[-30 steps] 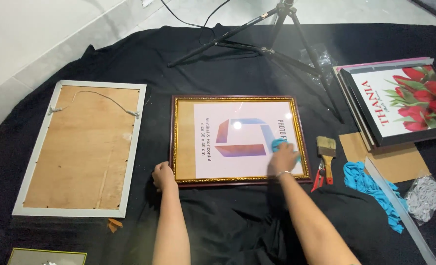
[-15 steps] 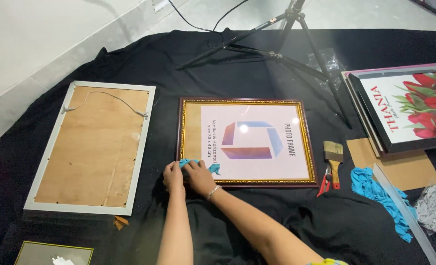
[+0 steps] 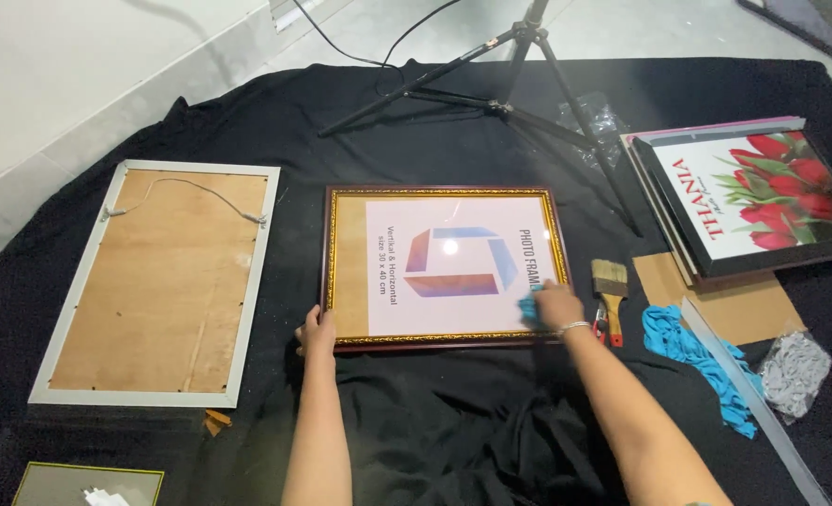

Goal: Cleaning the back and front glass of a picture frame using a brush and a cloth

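The dark red and gold picture frame [image 3: 444, 266] is lying flat, glass up, in the middle of the black cloth [image 3: 435, 422]. The left hand [image 3: 318, 331] is closing over the frame's near left corner, fingers curled on its edge. The right hand [image 3: 557, 305] is pressing a blue rag [image 3: 529, 306] onto the glass at the near right corner, fingers bunched around it. Just right of that hand, a paintbrush [image 3: 609, 285] is lying beside a red-handled tool [image 3: 601, 324]. A white frame [image 3: 158, 279] is lying back up at the left, well apart. Stacked flower-print frames [image 3: 749, 197] are sitting at the far right.
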